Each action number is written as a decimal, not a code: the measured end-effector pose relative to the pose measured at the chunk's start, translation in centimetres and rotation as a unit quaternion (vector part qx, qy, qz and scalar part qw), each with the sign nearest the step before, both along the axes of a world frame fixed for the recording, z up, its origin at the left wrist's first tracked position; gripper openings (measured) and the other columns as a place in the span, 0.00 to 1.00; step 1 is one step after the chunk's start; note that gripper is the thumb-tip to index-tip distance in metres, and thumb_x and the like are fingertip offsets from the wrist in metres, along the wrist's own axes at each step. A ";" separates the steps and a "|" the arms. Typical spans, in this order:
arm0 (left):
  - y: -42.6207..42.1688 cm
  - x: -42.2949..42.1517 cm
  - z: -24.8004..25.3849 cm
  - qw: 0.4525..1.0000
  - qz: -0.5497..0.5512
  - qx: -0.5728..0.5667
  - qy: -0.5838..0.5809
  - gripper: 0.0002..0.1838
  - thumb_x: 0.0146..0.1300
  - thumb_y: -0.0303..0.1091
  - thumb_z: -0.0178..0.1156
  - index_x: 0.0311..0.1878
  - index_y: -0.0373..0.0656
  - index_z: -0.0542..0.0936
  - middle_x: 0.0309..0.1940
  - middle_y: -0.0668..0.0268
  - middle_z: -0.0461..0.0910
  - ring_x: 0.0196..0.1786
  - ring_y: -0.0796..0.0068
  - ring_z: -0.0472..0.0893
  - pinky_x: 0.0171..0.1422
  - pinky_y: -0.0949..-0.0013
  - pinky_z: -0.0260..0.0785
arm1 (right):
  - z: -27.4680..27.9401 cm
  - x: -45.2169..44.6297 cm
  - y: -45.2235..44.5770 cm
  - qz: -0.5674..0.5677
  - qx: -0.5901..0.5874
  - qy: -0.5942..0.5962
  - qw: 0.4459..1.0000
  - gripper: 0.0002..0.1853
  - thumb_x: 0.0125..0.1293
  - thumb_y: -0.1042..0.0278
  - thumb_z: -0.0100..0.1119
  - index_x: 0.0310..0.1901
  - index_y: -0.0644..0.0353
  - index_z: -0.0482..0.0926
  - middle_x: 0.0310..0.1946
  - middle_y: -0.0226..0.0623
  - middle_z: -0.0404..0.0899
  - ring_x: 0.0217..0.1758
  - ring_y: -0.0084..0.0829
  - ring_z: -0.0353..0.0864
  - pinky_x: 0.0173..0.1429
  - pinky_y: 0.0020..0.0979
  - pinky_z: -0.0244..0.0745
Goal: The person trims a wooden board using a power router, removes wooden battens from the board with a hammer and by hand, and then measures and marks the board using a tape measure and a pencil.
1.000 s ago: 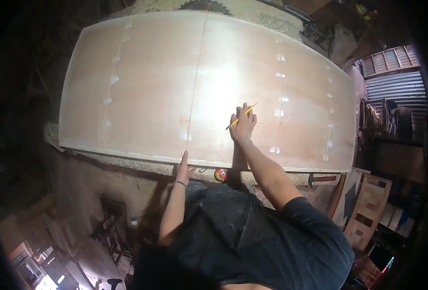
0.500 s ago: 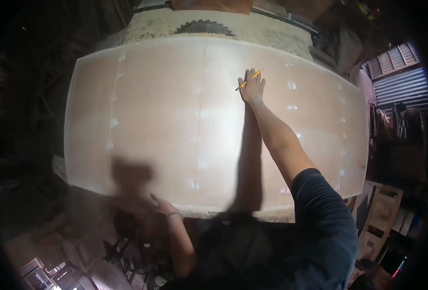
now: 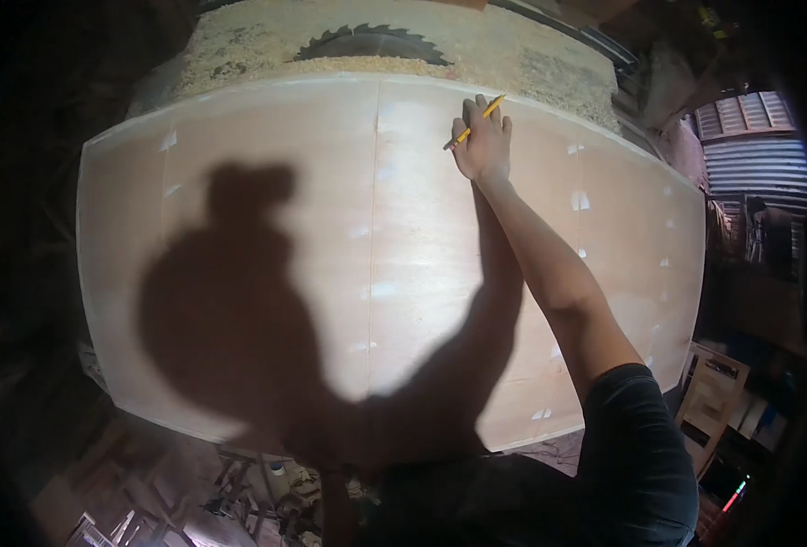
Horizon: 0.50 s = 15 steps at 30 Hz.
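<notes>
A large pale plywood panel (image 3: pixel 331 137) spans the view, with thin seam lines and white patches along them. Near its far edge, my right hand (image 3: pixel 484 150) lies against the surface with a yellow pencil (image 3: pixel 494 106) held slantwise among its fingers. The pencil's dark end points down to the left, and its other end reaches up beside the panel's far edge. Low in the view, my left hand is lost in dark shadow by the near edge; only a dim forearm (image 3: pixel 337 506) shows, and its fingers cannot be made out.
Beyond the panel, a toothed circular saw blade (image 3: pixel 372 44) stands up from a surface strewn with sawdust (image 3: pixel 239 46). Wood scraps (image 3: pixel 230 492) clutter the floor at lower left. A wooden frame piece (image 3: pixel 713 397) leans at right. My shadow covers much of the panel.
My view has shifted forward over the panel, and my shadow on it has grown. My right hand has moved toward the far edge with the pencil. My left hand has slipped into shadow.
</notes>
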<state>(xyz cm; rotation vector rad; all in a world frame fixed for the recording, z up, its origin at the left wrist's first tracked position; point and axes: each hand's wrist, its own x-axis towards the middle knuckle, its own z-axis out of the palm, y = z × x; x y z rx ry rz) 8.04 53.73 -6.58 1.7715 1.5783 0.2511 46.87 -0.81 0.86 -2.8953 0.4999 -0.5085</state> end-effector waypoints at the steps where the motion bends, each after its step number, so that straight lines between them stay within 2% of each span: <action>1: 0.0 0.1 -0.1 1.000 0.000 0.000 0.002 0.56 0.62 0.76 0.54 0.61 0.18 0.74 0.60 0.42 0.79 0.60 0.53 0.80 0.68 0.57 0.72 | 0.4 -0.2 0.2 -0.003 -0.001 0.005 1.000 0.26 0.72 0.55 0.46 0.65 0.60 0.69 0.71 0.51 0.66 0.76 0.51 0.61 0.77 0.59 0.49; 5: 0.2 -0.1 0.3 1.000 0.001 0.002 0.004 0.56 0.62 0.76 0.53 0.61 0.18 0.74 0.60 0.42 0.79 0.60 0.53 0.80 0.68 0.57 0.72 | -0.2 0.2 -0.4 0.012 -0.020 -0.018 1.000 0.27 0.71 0.54 0.46 0.67 0.62 0.68 0.68 0.53 0.69 0.73 0.53 0.64 0.76 0.57 0.54; 8: 0.1 0.0 0.2 1.000 -0.003 -0.001 0.002 0.56 0.62 0.76 0.53 0.61 0.18 0.74 0.60 0.41 0.78 0.60 0.52 0.80 0.68 0.57 0.72 | 2.1 1.1 -1.7 0.022 0.098 0.037 0.994 0.29 0.70 0.54 0.48 0.67 0.64 0.68 0.63 0.53 0.73 0.70 0.56 0.66 0.73 0.54 0.59; 11: -0.1 -0.1 0.4 1.000 0.004 0.002 0.005 0.56 0.62 0.76 0.53 0.61 0.18 0.74 0.60 0.41 0.78 0.60 0.52 0.80 0.68 0.57 0.72 | 0.8 2.9 -3.0 0.005 0.071 -0.017 0.997 0.30 0.69 0.55 0.50 0.68 0.64 0.67 0.59 0.54 0.76 0.67 0.57 0.68 0.71 0.52 0.62; 15: -0.1 0.0 1.0 1.000 0.001 0.011 0.020 0.56 0.62 0.76 0.53 0.60 0.17 0.74 0.60 0.41 0.78 0.60 0.52 0.80 0.68 0.57 0.72 | 0.7 2.5 -2.9 -0.007 0.056 -0.037 0.998 0.29 0.68 0.57 0.52 0.68 0.61 0.67 0.57 0.53 0.78 0.70 0.56 0.66 0.73 0.53 0.59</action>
